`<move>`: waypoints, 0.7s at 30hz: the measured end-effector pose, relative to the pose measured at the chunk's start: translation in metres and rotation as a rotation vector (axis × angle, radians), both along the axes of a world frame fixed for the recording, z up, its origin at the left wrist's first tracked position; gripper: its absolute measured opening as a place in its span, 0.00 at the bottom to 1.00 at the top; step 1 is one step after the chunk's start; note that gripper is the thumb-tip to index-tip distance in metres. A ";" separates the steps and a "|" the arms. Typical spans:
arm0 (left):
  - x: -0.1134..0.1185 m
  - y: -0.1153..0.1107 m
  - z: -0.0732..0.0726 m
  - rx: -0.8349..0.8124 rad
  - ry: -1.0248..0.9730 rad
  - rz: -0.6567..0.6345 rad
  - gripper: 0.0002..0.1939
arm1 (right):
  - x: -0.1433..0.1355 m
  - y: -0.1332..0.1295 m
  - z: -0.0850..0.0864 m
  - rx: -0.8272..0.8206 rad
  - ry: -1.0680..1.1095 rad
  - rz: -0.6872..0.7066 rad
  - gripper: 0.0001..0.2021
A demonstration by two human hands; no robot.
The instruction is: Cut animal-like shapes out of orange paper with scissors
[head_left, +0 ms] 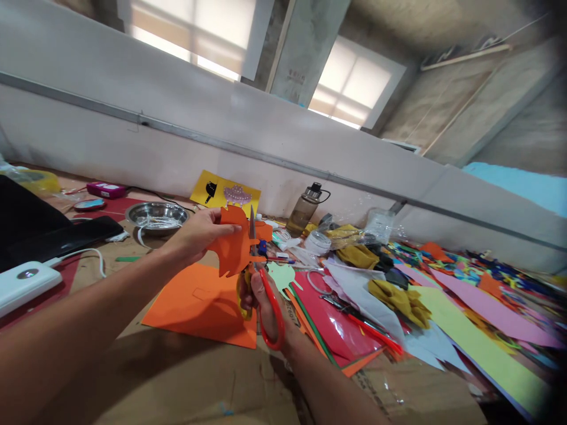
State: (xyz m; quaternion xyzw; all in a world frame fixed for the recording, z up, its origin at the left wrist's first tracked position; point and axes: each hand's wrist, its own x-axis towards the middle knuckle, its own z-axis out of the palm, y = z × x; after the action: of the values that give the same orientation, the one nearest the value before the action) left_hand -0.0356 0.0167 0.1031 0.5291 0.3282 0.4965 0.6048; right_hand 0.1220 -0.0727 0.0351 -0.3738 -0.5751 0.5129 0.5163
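My left hand (199,235) pinches an orange cut-out (234,245) with curved, pointed edges, thumb on its front. My right hand (266,298) grips scissors (271,313) with red and yellow handles. Their blades point up and stand at the right part of the cut-out, among its narrow strips. Both hands are raised above the table. Below them lies a flat orange sheet (199,307) with a small shape outlined on it. Just right of the scissors is a pale green cut-out (283,276).
A metal bowl (157,217) with white strings and a white power bank (27,288) are at the left. A bottle (305,209) stands at the back. Red sheets (336,330), a second pair of scissors (376,333) and colourful scraps (473,268) spread to the right.
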 end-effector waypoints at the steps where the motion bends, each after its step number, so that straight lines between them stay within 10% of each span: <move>1: 0.000 0.000 0.000 -0.001 0.003 0.001 0.16 | 0.000 0.001 -0.002 -0.010 0.010 0.001 0.26; 21: 0.000 0.003 -0.003 0.000 -0.006 -0.025 0.14 | 0.000 0.002 -0.006 -0.156 0.115 -0.007 0.33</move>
State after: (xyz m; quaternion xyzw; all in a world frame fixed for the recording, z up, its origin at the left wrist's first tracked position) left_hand -0.0356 0.0196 0.0998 0.5316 0.3195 0.4906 0.6120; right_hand 0.1221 -0.0704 0.0286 -0.3847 -0.5014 0.5751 0.5195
